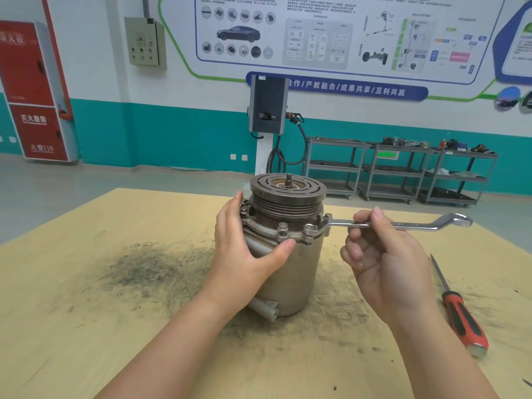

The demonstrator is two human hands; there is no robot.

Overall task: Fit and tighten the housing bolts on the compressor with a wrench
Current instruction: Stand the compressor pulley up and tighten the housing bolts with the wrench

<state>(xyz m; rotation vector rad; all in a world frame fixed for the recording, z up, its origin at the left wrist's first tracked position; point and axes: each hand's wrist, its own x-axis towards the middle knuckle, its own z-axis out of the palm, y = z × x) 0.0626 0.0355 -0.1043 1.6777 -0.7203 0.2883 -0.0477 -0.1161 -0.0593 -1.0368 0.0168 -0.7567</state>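
The grey metal compressor (pixel 299 272) stands upright on the wooden table (pixel 86 312), its grooved pulley on top. Several bolts (pixel 283 225) sit in the housing flange around its upper body. My left hand (pixel 244 249) grips the compressor's left side, thumb across the front just under the flange. My right hand (pixel 383 254) holds the shaft of a silver ring wrench (pixel 403 224). The wrench lies level, and its left ring end sits over a bolt at the front right of the flange. Its other ring end sticks out to the right.
A red-and-black-handled screwdriver (pixel 460 309) lies on the table to the right of my right hand. Dark metal dust smears the table left of the compressor. Beyond the table are a charging post, metal shelf trolleys and a red fire cabinet.
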